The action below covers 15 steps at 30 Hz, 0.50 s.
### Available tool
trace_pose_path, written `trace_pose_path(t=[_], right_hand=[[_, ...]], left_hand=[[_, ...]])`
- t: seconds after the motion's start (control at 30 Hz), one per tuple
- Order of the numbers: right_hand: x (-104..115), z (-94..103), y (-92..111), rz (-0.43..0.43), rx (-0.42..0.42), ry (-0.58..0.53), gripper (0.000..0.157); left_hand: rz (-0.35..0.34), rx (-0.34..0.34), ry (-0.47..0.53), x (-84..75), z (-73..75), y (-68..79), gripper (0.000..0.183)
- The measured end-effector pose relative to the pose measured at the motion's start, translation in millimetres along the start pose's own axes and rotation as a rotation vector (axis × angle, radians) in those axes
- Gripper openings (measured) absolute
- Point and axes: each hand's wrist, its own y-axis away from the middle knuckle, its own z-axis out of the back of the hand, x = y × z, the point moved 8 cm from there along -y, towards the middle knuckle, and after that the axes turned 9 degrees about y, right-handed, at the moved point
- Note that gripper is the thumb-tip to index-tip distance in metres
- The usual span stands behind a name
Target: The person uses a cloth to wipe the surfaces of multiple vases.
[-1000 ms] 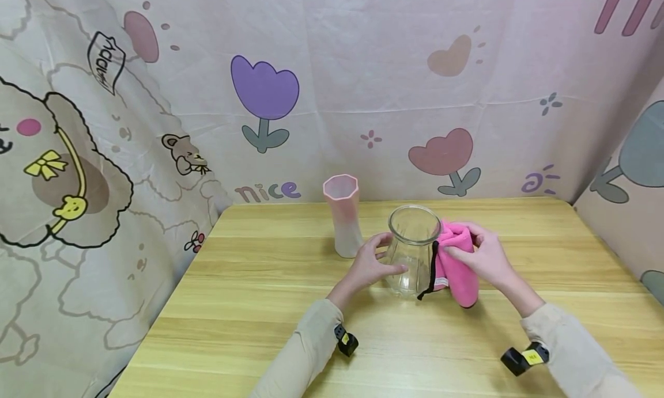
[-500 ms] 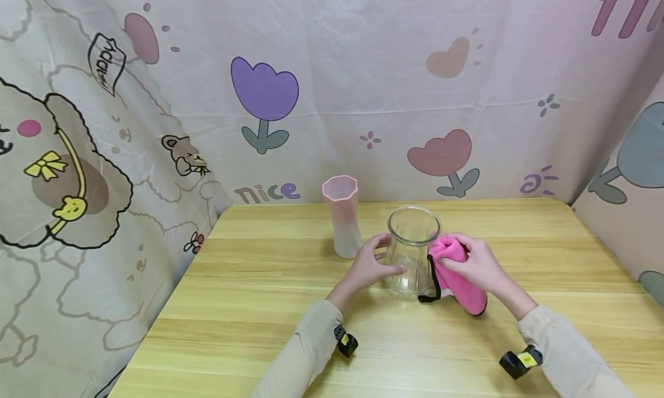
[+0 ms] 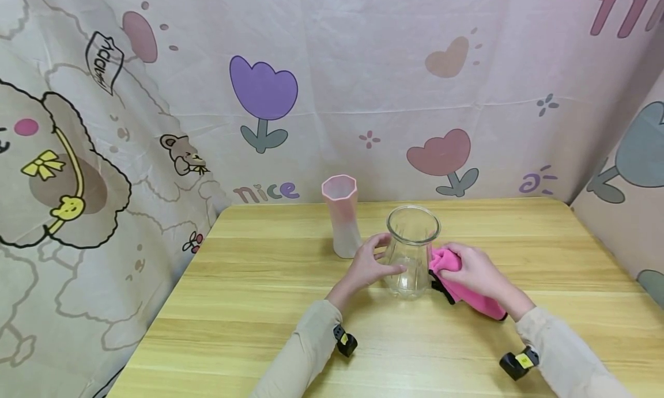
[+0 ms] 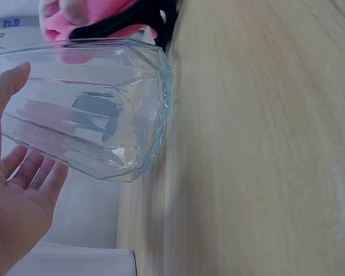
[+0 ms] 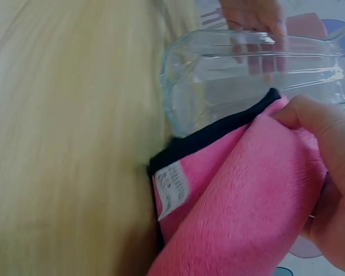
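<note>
A clear ribbed glass vase (image 3: 418,265) stands upright on the wooden table. My left hand (image 3: 367,266) holds its left side, thumb at the front and fingers round behind; in the left wrist view the thumb and fingers straddle the glass vase (image 4: 98,115). In my right hand (image 3: 478,273) a pink cleaning cloth (image 3: 482,303) with black edging is pinched and bunched against the vase's right side. Seen from the right wrist, the cloth (image 5: 236,201) hangs in a fold with a white label (image 5: 171,190) near its corner.
Behind my left hand stands a tall pink-and-white vase (image 3: 344,225), close to the glass one. The wooden table (image 3: 249,306) ends at the back against a printed fabric backdrop (image 3: 337,87). Fabric also hangs along the left and right sides.
My right hand has moved down the vase's right side with the cloth, whose hanging end has swung to the right. The left hand and the glass vase have stayed in place.
</note>
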Motion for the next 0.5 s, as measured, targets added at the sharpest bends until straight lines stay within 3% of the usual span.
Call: trace_pose_path(t=[0.23, 0.5], right_hand=[[-2.2, -11.2, 0.3, 0.017, 0.053, 0.116, 0.032], [-3.6, -16.7, 0.3, 0.019, 0.086, 0.135, 0.031]], left_hand=[[0.002, -0.003, -0.005, 0.0, 0.5, -0.7, 0.077], [0.004, -0.005, 0.009, -1.5, 0.0, 0.2, 0.078]])
